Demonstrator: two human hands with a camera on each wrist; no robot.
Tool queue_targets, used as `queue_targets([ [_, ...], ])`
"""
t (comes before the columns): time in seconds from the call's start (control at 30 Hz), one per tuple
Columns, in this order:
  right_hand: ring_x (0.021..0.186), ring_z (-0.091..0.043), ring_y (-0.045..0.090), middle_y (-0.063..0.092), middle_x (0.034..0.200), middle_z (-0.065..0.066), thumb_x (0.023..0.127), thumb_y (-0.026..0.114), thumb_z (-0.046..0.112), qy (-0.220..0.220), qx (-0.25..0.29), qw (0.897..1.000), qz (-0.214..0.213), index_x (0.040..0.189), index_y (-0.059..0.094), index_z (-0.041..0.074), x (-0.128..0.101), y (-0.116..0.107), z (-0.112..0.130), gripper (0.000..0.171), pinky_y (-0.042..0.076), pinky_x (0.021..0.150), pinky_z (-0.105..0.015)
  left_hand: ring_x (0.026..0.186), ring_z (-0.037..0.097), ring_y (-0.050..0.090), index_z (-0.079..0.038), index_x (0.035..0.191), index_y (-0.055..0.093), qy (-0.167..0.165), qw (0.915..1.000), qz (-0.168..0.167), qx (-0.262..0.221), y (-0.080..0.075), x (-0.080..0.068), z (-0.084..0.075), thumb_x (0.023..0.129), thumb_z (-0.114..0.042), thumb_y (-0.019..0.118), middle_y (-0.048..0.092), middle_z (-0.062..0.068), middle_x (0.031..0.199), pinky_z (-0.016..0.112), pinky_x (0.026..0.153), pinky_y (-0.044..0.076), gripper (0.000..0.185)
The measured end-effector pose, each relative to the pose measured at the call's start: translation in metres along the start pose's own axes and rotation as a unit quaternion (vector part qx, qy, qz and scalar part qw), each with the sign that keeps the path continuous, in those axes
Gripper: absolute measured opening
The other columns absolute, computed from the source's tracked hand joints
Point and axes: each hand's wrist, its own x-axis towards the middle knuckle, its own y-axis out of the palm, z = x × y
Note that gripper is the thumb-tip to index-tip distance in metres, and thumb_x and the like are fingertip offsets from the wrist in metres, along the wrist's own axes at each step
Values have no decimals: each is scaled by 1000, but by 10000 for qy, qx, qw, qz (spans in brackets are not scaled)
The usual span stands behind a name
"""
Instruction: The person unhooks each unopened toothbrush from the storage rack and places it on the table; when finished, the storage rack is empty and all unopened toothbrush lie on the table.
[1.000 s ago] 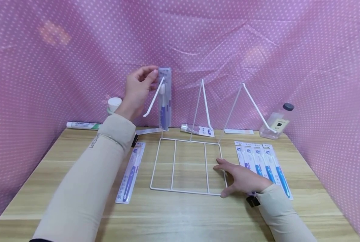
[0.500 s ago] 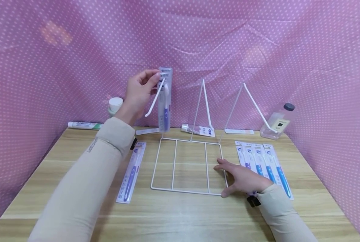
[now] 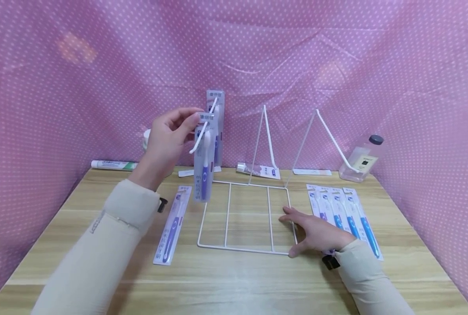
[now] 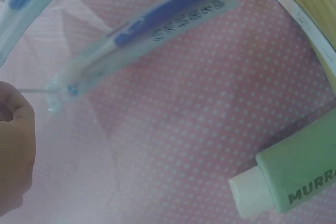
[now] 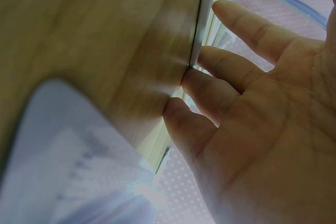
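Observation:
My left hand (image 3: 167,138) pinches the top of a packaged toothbrush (image 3: 204,179) with a purple handle. Its card hangs on the left arm of a white wire rack (image 3: 247,250), near that arm's front end. Farther back on the same arm hangs a second packaged toothbrush (image 3: 220,127), partly covered by the first. In the left wrist view the thumb and fingers (image 4: 16,114) show only at the left edge. My right hand (image 3: 316,229) rests at the right side of the rack's base, fingers extended and touching its wire.
One packaged purple toothbrush (image 3: 172,227) lies left of the rack. Several more packs (image 3: 365,227) lie fanned at the right. Along the back are toothpaste tubes (image 3: 113,165), a clear bottle (image 3: 357,164) and a green bottle (image 4: 299,166).
My left hand has drawn the front toothbrush pack forward along the rack's left arm, away from the pack behind it. The right hand has stayed in place.

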Motion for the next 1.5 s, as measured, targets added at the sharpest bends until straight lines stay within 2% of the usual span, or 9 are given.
queue_targets([
  [0.27, 161, -42, 24, 24, 176, -13, 74, 94, 45, 178, 58, 9998, 25, 154, 56, 17, 0, 1, -1, 93, 25, 129, -64, 90, 15, 66, -11, 118, 76, 538, 9984, 155, -101, -7, -42, -11, 104, -22, 70, 72, 3, 103, 22, 83, 62, 19],
  [0.47, 162, -42, 23, 23, 177, -13, 74, 94, 45, 192, 113, 9997, 47, 153, 56, 17, 0, 1, -1, 92, 24, 129, -64, 89, 12, 68, -11, 115, 78, 551, 9979, 222, -248, -12, -72, -21, 104, -16, 69, 74, 3, 102, 21, 82, 62, 15],
  [0.6, 162, -41, 23, 24, 176, -13, 75, 94, 45, 200, 122, 9997, 65, 153, 55, 17, 0, 1, 0, 92, 25, 129, -65, 89, 12, 68, -12, 116, 78, 635, 9976, 191, -178, -13, -85, -27, 105, -12, 67, 74, 4, 102, 22, 85, 63, 15],
  [1.0, 161, -41, 24, 24, 176, -13, 75, 94, 46, 170, 105, 9998, 60, 153, 56, 17, 0, 2, 0, 92, 25, 129, -64, 84, 13, 69, -4, 116, 78, 898, 9959, 85, -116, -13, -89, -44, 103, -14, 71, 75, 5, 99, 23, 77, 64, 18],
  [1.1, 161, -42, 24, 24, 176, -13, 75, 94, 47, 147, 85, 9998, 69, 153, 56, 17, 1, 2, 1, 92, 26, 129, -64, 83, 13, 70, -1, 117, 77, 925, 9955, -47, -213, -19, -90, -49, 101, -13, 73, 77, 6, 99, 24, 74, 64, 21],
  [1.2, 161, -42, 24, 24, 176, -13, 75, 94, 47, 127, 46, 9999, 70, 153, 56, 17, 2, 2, 1, 92, 26, 129, -64, 81, 12, 70, 1, 117, 77, 935, 9949, -239, -295, -34, -89, -48, 101, -12, 73, 77, 6, 97, 22, 71, 63, 21],
  [1.3, 161, -42, 25, 24, 176, -14, 75, 93, 48, 118, -20, 9999, 57, 153, 55, 17, 2, 1, 1, 93, 27, 128, -64, 83, 10, 70, -2, 117, 78, 661, 9962, -489, -300, -55, -82, -35, 100, -13, 74, 80, 2, 103, 20, 69, 62, 21],
  [1.4, 161, -42, 25, 25, 176, -14, 75, 93, 48, 131, -33, 9999, 40, 153, 55, 16, 2, 1, 0, 93, 28, 128, -64, 87, 7, 69, -6, 122, 78, 37, 9967, -806, -2, -75, -71, -14, 100, -20, 74, 79, -6, 107, 17, 70, 59, 26],
  [1.5, 161, -43, 25, 25, 176, -15, 75, 93, 47, 105, 2, 9999, 46, 153, 55, 15, 2, 2, 0, 93, 26, 128, -65, 89, 6, 67, -10, 129, 75, -633, 9914, -1010, 531, -94, -61, 11, 102, -29, 72, 76, -12, 105, 17, 70, 57, 33],
])
